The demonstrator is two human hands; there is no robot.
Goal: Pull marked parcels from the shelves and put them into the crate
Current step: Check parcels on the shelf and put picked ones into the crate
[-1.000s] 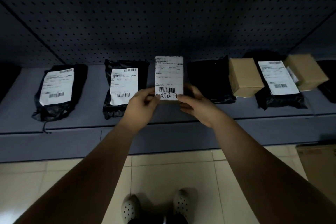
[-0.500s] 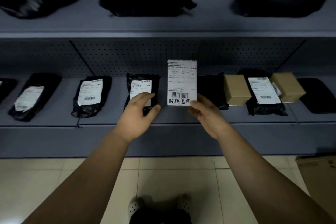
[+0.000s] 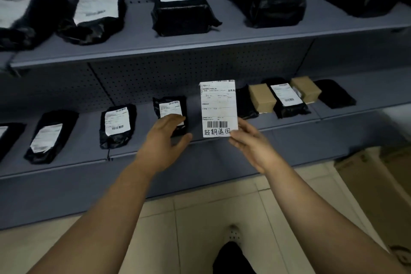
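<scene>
Head view, and we have the right hand (image 3: 251, 147) pinching the lower right corner of the marked white slip (image 3: 219, 107) between thumb and fingers, holding it upright in the air in front of the lower shelf (image 3: 86, 132). Just beside it we see the left hand (image 3: 164, 138), fingers loosely spread and holding nothing, over a black labelled parcel (image 3: 170, 104) lying on that shelf; we cannot tell if they touch it.
</scene>
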